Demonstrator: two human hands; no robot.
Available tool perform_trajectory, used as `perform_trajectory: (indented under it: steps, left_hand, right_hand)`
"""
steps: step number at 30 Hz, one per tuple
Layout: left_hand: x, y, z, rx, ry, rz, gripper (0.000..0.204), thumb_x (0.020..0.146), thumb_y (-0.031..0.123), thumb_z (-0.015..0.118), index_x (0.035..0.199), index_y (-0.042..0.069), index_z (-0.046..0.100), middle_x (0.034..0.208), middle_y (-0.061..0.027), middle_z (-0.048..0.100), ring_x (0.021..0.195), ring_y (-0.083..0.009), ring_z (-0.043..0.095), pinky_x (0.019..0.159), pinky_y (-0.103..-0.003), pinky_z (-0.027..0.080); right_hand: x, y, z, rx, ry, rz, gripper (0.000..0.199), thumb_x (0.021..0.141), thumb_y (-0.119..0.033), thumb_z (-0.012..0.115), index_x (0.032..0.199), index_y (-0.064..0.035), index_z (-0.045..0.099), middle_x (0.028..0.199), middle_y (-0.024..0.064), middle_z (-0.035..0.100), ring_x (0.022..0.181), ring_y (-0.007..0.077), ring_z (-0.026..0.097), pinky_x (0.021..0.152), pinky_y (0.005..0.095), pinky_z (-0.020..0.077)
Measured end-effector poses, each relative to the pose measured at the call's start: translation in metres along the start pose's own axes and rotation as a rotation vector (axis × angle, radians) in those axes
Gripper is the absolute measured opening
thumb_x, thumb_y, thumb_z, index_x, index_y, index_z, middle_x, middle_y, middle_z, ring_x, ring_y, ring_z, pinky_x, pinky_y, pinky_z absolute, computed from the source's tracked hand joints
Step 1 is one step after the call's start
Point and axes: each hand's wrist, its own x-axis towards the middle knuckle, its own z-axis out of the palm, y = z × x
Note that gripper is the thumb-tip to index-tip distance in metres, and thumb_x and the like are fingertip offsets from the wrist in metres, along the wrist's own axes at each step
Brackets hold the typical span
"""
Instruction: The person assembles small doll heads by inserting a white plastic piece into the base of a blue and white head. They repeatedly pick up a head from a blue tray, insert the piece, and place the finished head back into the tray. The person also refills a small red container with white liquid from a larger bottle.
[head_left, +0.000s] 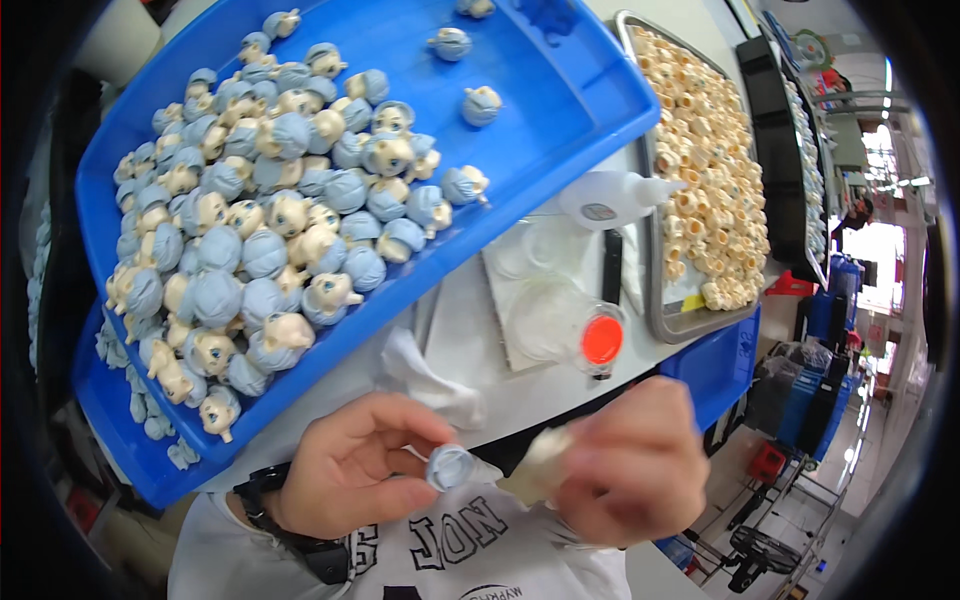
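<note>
At the front edge of the table, my left hand [350,465] pinches a small light-blue doll hair piece [450,468] between thumb and fingertips. To its right, my right hand [635,460] is blurred by motion, its fingers closed on a cream doll head part [545,460] whose details are smeared. The two pieces are close but apart. Beyond my left hand, a big blue tray [590,85] bears a heap of doll heads [285,215] with light-blue hair and painted faces. At the far right, a metal tray [690,325] is filled with hollow cream parts [705,160].
Between the trays are a white squeeze bottle [615,200], a clear container with a red cap [602,340] and a crumpled white cloth [430,380]. Under the big tray, another blue tray [125,440] holds light-blue pieces. A black tray [785,150] stands past the metal one.
</note>
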Motion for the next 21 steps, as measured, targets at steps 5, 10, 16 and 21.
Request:
perform_trajectory:
  steps: [5,10,16,21]
  left_hand:
    - [-0.003,0.001,-0.004,-0.036,-0.018,0.003,0.035,0.074,0.002,0.062,0.103,-0.004,0.044,0.100,-0.0147,0.050,0.091,-0.0185,0.052,0.078,-0.030,0.044]
    - [-0.003,-0.008,-0.013,-0.010,-0.110,0.108,0.035,0.077,-0.003,0.059,0.108,-0.004,0.043,0.103,-0.0112,0.050,0.093,-0.0153,0.053,0.079,-0.028,0.045]
    - [-0.003,-0.008,-0.011,-0.071,-0.145,0.018,0.036,0.079,-0.001,0.057,0.111,-0.003,0.041,0.104,-0.0102,0.049,0.094,-0.0140,0.052,0.080,-0.027,0.044]
    - [-0.004,-0.005,-0.008,-0.105,-0.085,0.002,0.035,0.082,0.001,0.054,0.113,-0.004,0.039,0.105,-0.0106,0.050,0.098,-0.0136,0.051,0.083,-0.027,0.043]
  right_hand:
    - [-0.002,-0.005,0.025,0.094,-0.078,-0.119,0.022,0.050,-0.007,0.069,0.071,-0.0074,0.063,0.067,0.0022,0.058,0.051,0.0106,0.045,0.048,0.0231,0.0281]
    - [-0.003,-0.002,0.020,0.044,-0.242,-0.093,0.028,0.051,-0.012,0.074,0.076,-0.0048,0.065,0.068,0.0027,0.058,0.053,0.0122,0.046,0.048,0.0233,0.0312]
    - [-0.004,-0.004,0.013,0.071,-0.325,-0.035,0.035,0.056,-0.018,0.072,0.087,-0.0040,0.063,0.079,0.0018,0.058,0.064,0.0155,0.052,0.054,0.0264,0.0354]
    - [-0.007,-0.005,0.024,0.022,-0.299,-0.010,0.039,0.058,-0.024,0.072,0.092,-0.0052,0.063,0.080,0.0025,0.057,0.065,0.0165,0.052,0.053,0.0263,0.0355]
